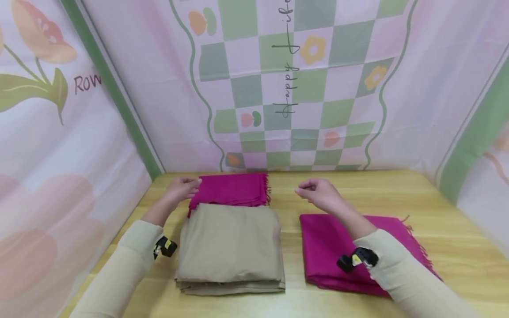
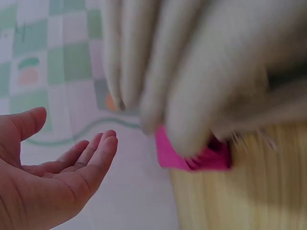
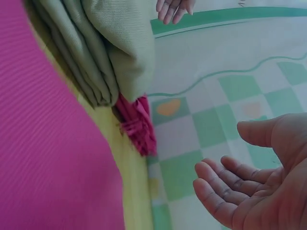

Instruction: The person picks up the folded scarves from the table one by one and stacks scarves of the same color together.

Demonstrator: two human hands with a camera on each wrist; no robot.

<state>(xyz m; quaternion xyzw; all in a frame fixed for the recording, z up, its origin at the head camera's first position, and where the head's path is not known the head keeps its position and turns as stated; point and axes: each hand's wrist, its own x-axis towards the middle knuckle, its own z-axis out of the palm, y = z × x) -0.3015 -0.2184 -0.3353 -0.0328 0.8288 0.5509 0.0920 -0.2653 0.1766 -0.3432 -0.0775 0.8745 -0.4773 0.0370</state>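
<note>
A folded beige cloth (image 1: 230,243) lies in the middle of the table, its layers showing along the near edge. Behind it is a folded magenta fringed shawl (image 1: 232,189), partly covered by the beige cloth in the head view. A second magenta fringed shawl (image 1: 324,247) lies folded on the right, under my right forearm. My left hand (image 1: 180,192) hovers by the left end of the back shawl, and its fingers are loosely bent around nothing in the left wrist view. Above the table, beyond the right shawl, my right hand (image 3: 249,187) is empty with relaxed fingers.
The wooden table (image 1: 290,300) meets a printed curtain (image 1: 278,88) of green and white checks at the back. Another hanging cloth with flowers (image 1: 39,176) stands along the left side, and a similar one (image 1: 485,176) on the right.
</note>
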